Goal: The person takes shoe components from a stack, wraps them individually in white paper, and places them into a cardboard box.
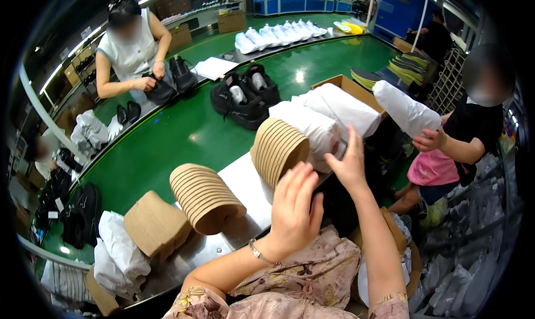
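Note:
My left hand is held up with its fingers stretched out and nothing in it, just in front of a stack of curved brown cardboard inserts. Thumb and fingers apart, my right hand is open beside white paper-wrapped bundles; whether it touches them I cannot tell. Two more stacks of cardboard pieces, a ribbed curved stack and a flatter stack, lie to the left along the metal ledge.
Black shoes stand on the green conveyor belt, with white shoes farther off. Across the belt a person handles black shoes. At right another person holds a white wrapped bundle near a cardboard box.

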